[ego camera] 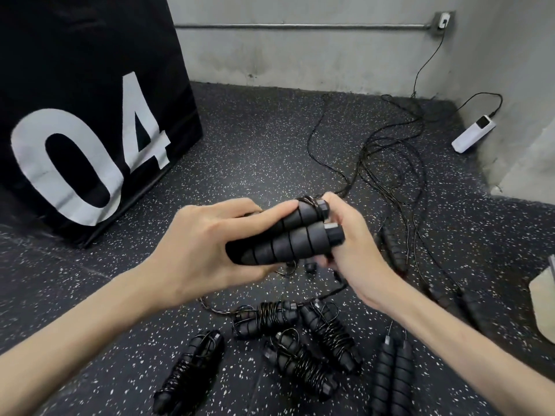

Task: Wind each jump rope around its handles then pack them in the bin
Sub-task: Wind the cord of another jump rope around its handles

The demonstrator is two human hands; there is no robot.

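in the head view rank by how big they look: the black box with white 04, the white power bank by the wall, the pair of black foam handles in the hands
1. Black box with white 04, largest by far.
2. Pair of black foam handles, though nearness to the camera enlarges them.
3. White power bank, smallest, but farthest away, so its true size against the handles is unsure.

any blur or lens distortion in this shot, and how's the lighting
Head view: even, soft light with no hard shadows; wide-angle bending bows the wall pipe and stretches the forearms; the right hand is slightly motion-blurred, the held handles fairly sharp.
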